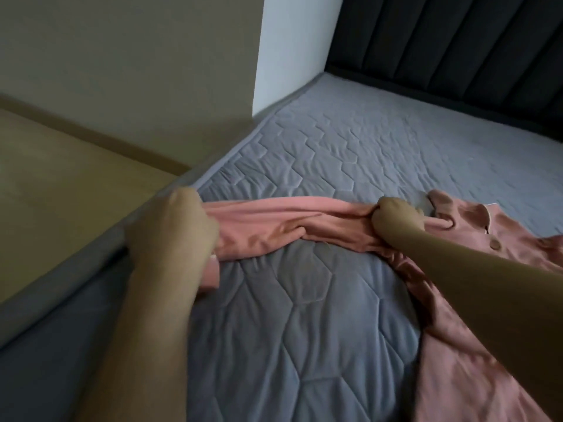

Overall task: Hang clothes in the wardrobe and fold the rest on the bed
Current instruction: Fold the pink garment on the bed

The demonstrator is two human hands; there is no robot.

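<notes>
pink shirt (451,300) lies on the bed (320,330), body at right. left hand (173,229) grips the sleeve end at left; right hand (396,219) clutches the sleeve near the collar.

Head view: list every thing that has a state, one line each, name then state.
pink shirt: lying on the bed, body spread flat, collar open, not yet folded.
sleeve: stretched out to the left, bunched, held at both ends.
left hand: grips the sleeve's cuff end.
right hand: grips the sleeve near the shoulder.
bed: covered by a grey quilted sheet, slightly wrinkled.
</notes>
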